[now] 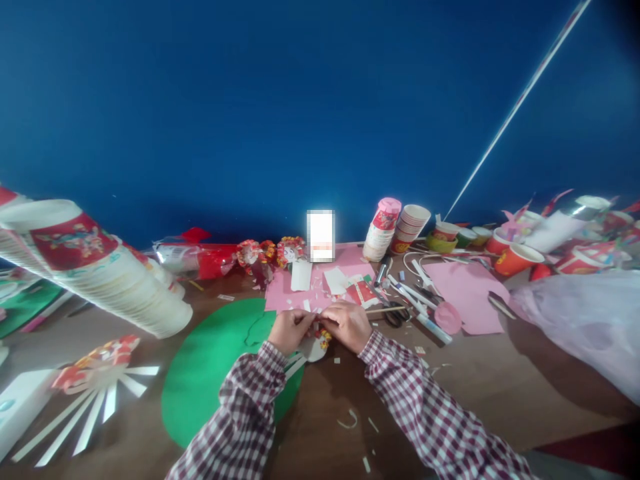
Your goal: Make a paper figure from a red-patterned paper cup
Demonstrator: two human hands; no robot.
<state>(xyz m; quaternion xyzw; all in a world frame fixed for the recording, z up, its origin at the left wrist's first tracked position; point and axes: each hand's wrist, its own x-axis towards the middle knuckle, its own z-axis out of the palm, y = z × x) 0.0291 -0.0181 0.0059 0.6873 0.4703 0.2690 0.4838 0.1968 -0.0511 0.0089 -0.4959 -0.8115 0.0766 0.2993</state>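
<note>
Near the middle of the table, my left hand (291, 331) and my right hand (348, 325) meet with fingertips pinched together. Between them is a small reddish piece, partly hidden by the fingers. Just below my hands lies a cut paper cup piece (316, 348) with a round white base and red and yellow curled bits; white strips stick out toward my left sleeve. It overlaps the right edge of a green round sheet (215, 373). Whether my fingers hold this cup piece itself is hard to make out.
A tilted stack of paper cups (125, 287) stands at left, above a cut cup with splayed strips (103, 373). Pink paper (320, 287), scissors (397, 313), pens (413, 293) and upright cup stacks (383, 230) lie beyond my hands. A plastic bag (585, 327) is at right.
</note>
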